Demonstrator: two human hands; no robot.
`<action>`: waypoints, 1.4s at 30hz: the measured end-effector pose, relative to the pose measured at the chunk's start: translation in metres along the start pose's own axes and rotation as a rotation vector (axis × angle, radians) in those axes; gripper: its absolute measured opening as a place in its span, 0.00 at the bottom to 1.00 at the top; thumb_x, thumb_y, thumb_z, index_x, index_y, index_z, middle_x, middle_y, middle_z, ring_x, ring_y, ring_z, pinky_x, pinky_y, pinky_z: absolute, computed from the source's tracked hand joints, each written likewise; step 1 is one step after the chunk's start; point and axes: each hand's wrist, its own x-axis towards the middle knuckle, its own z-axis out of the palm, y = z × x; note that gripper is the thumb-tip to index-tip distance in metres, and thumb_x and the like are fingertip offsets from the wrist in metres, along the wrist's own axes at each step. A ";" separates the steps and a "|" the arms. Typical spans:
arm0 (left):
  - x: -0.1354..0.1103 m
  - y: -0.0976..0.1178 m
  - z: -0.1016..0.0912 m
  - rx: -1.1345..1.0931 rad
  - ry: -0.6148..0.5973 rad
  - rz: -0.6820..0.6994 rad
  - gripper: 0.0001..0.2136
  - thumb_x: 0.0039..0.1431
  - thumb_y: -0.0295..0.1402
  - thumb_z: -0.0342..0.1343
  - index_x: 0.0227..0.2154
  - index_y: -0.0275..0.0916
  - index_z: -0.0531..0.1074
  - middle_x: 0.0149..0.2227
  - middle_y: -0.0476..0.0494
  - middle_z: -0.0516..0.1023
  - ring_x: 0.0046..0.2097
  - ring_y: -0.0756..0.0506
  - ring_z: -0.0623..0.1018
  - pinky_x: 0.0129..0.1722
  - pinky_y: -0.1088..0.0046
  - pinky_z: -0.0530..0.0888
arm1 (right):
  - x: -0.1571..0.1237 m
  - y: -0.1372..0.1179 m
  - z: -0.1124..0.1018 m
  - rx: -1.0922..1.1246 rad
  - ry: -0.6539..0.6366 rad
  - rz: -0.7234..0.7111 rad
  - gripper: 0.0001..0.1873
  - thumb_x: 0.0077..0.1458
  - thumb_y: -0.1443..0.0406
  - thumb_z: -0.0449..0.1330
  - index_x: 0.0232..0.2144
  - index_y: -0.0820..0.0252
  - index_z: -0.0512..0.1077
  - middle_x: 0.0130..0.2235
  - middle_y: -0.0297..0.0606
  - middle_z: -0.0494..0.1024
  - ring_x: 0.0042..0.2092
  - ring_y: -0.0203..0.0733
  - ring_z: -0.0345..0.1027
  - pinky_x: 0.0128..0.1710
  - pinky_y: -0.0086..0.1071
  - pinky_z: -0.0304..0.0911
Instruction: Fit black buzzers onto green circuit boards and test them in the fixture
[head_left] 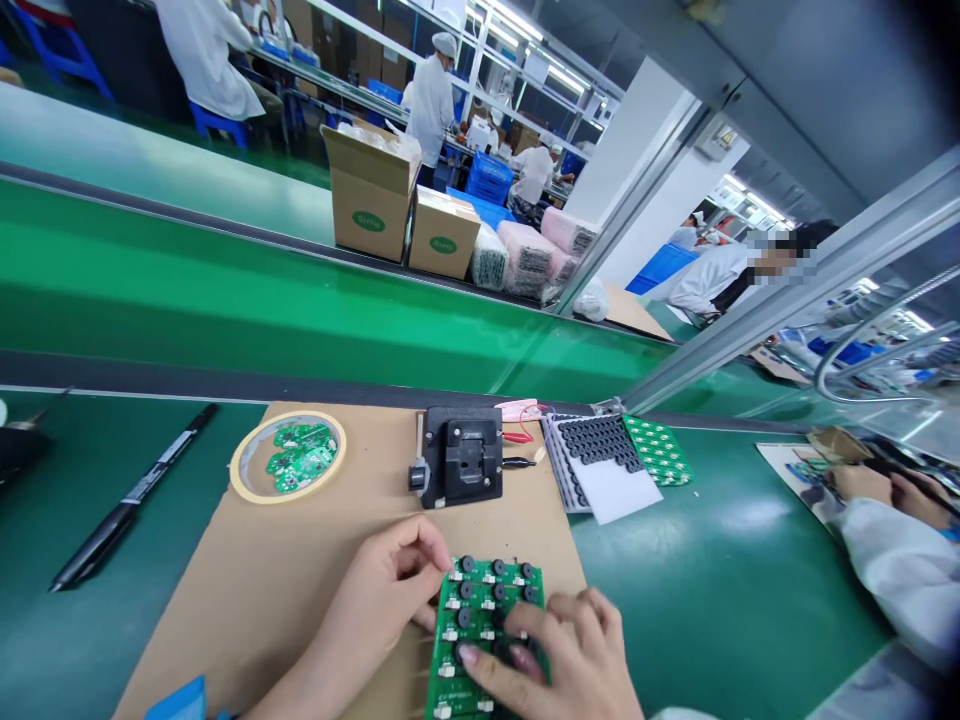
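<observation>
A green circuit board panel point(442, 690) carries rows of round black buzzers point(498, 567) and small white connectors. My left hand point(390, 585) pinches the panel's upper left edge between thumb and fingers. Over the panel's lower right part lies my right hand point(566, 650), its thumb and index finger apart, each touching a buzzer. The other fingers are bent, and what is under them is partly hidden. Beyond the panel, a black fixture point(472, 460) with a side knob rests on the cardboard sheet point(300, 580).
On the cardboard, a tape roll point(339, 470) encircles small green boards point(304, 455). A black marker point(135, 505) lies left. Trays of black buzzers point(600, 445) and another green panel point(660, 450) stand back right. A co-worker's hands point(892, 490) are at far right; boxes point(367, 205) stand behind.
</observation>
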 end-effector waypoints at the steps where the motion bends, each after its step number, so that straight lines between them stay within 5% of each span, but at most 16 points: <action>1: 0.001 -0.002 -0.001 -0.005 -0.002 0.000 0.07 0.43 0.32 0.61 0.21 0.37 0.67 0.19 0.56 0.69 0.19 0.54 0.69 0.18 0.79 0.73 | 0.004 0.019 -0.003 0.016 -0.015 0.014 0.22 0.61 0.71 0.53 0.46 0.36 0.75 0.36 0.32 0.78 0.36 0.43 0.63 0.39 0.40 0.51; 5: 0.006 -0.009 -0.005 -0.021 -0.029 0.012 0.09 0.42 0.33 0.63 0.20 0.38 0.67 0.18 0.55 0.70 0.20 0.53 0.70 0.17 0.79 0.73 | 0.015 0.116 -0.015 -0.291 0.032 0.400 0.14 0.64 0.63 0.52 0.41 0.50 0.78 0.40 0.40 0.78 0.39 0.48 0.62 0.37 0.39 0.49; 8: 0.007 -0.011 -0.006 -0.038 -0.020 0.023 0.09 0.42 0.33 0.64 0.20 0.38 0.68 0.19 0.54 0.71 0.21 0.52 0.70 0.18 0.80 0.73 | 0.012 0.169 -0.014 -0.485 -0.062 0.500 0.17 0.65 0.57 0.52 0.33 0.53 0.79 0.36 0.41 0.79 0.38 0.49 0.61 0.36 0.38 0.44; 15: -0.002 0.002 0.002 -0.070 0.063 0.060 0.08 0.44 0.33 0.63 0.20 0.38 0.68 0.21 0.53 0.72 0.24 0.52 0.71 0.21 0.79 0.74 | 0.006 0.184 -0.009 -0.523 -0.157 0.425 0.20 0.66 0.57 0.49 0.31 0.55 0.78 0.33 0.40 0.79 0.37 0.47 0.61 0.38 0.39 0.43; 20: -0.003 0.009 0.005 -0.076 0.074 0.030 0.10 0.41 0.34 0.65 0.19 0.38 0.68 0.20 0.53 0.71 0.23 0.52 0.71 0.20 0.78 0.74 | 0.019 0.148 -0.031 -0.307 0.063 0.486 0.23 0.65 0.50 0.49 0.31 0.56 0.76 0.33 0.40 0.79 0.34 0.46 0.64 0.35 0.38 0.50; 24: -0.004 0.009 0.005 -0.080 0.086 0.033 0.11 0.40 0.35 0.65 0.19 0.38 0.67 0.20 0.53 0.71 0.23 0.52 0.71 0.20 0.78 0.74 | 0.020 0.063 -0.028 0.240 -0.072 0.317 0.07 0.61 0.59 0.58 0.34 0.52 0.74 0.34 0.35 0.77 0.37 0.42 0.69 0.38 0.35 0.60; 29: -0.007 0.010 0.006 -0.084 0.083 0.028 0.10 0.42 0.34 0.64 0.20 0.38 0.67 0.20 0.54 0.70 0.23 0.52 0.70 0.19 0.78 0.75 | 0.003 -0.020 -0.003 0.447 -0.066 0.246 0.04 0.57 0.67 0.60 0.35 0.54 0.74 0.30 0.34 0.71 0.33 0.40 0.66 0.32 0.32 0.61; 42: -0.004 0.005 0.003 -0.067 0.039 0.042 0.09 0.45 0.34 0.62 0.22 0.37 0.68 0.21 0.53 0.70 0.23 0.53 0.70 0.19 0.79 0.74 | -0.009 -0.030 0.006 0.398 -0.013 0.316 0.05 0.59 0.67 0.59 0.35 0.53 0.75 0.31 0.36 0.68 0.33 0.41 0.65 0.33 0.35 0.60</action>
